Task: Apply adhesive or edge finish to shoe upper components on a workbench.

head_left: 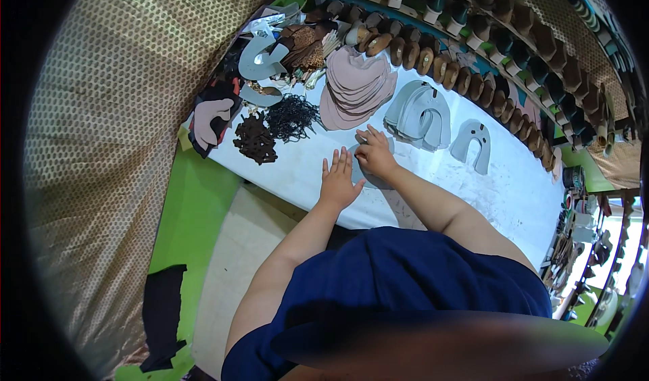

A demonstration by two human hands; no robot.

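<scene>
My left hand [340, 182] lies open and flat at the table's near edge, fingers stretched over the left side of a grey U-shaped cut piece [378, 178]. My right hand [377, 155] is over the same piece, its fingertips bent together and pressed down in a pinch. Whatever is between them is too small or hidden to make out. Beyond my hands is a fanned stack of pale pink cut pieces [355, 87]. To its right lie a stack of grey U-shaped pieces [416, 114] and a single grey one [472, 144] with small dark patches on it.
On the white table [493, 198], a heap of small dark brown pieces [255, 139] and a tangle of black cords [292, 117] lie at the left. Shoe lasts [443, 70] line the back edge and shelves above. A patterned gold curtain [128, 111] hangs at the left.
</scene>
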